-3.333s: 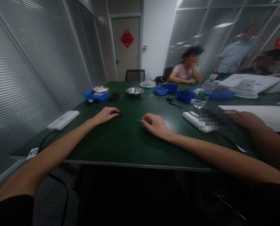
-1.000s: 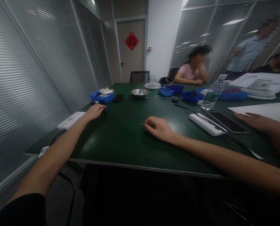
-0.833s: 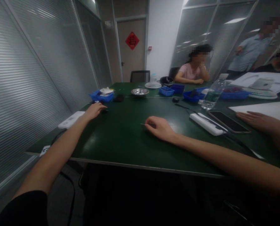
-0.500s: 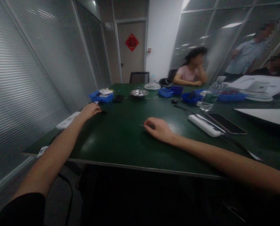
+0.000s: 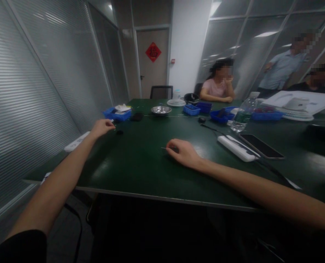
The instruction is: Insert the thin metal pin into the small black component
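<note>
My right hand (image 5: 184, 151) rests on the green table (image 5: 140, 164), fingers pinched around a thin, pale needle-like stick (image 5: 163, 148) that points left. On the left, my left hand (image 5: 102, 128) hovers above the tabletop with thumb and fingertips pressed together; whatever is between them is too small to make out. A small dark round piece (image 5: 120, 132) lies on the table just right of those fingertips. Behind the left hand is a blue basket (image 5: 117, 115) with white tissue in it. A shiny metal bowl (image 5: 161, 111) stands farther back, in the middle.
To the right lie a white power strip (image 5: 235, 148) with a dark cable, a phone (image 5: 261, 146) and a water bottle (image 5: 244, 112). Several blue baskets, one of them here (image 5: 192, 109), stand at the back. Other people, one seated (image 5: 217, 87), are across the table.
My left hand has lifted slightly and drawn back from the dark round piece, which now shows fully. My right hand has hardly moved.
</note>
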Tool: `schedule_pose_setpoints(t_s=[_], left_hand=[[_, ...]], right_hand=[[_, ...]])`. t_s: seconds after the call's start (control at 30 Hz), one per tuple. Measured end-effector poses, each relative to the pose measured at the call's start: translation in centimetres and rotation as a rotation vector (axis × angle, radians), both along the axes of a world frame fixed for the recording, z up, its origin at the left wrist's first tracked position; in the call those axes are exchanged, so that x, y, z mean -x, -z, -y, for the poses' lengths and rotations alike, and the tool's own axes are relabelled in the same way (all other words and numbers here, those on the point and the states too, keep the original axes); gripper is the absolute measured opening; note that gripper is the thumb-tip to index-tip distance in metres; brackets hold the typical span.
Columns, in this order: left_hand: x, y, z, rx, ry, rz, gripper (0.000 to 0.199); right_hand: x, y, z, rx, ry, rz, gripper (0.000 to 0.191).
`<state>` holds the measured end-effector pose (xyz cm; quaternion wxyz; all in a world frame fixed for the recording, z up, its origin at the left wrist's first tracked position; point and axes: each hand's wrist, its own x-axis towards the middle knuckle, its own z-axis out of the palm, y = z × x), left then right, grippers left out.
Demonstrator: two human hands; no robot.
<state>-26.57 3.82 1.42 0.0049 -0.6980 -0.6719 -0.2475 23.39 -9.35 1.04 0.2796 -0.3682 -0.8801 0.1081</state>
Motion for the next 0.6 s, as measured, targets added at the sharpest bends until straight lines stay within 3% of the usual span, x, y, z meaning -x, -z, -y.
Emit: schedule_pose_setpoints(t_s=[0.13,0.6], left_hand=[[-0.2,-0.2,-0.4,0.065,0.043,0.124,0.036],[-2.0,0.0,-0.5,0.197,0.096,0.049,0.028]], right_hand=[[0.0,0.1,-0.1,-0.014,-0.003,-0.004,0.015],[0.1,0.2,-0.1,-0.011,-0.004,0.004,0.015]])
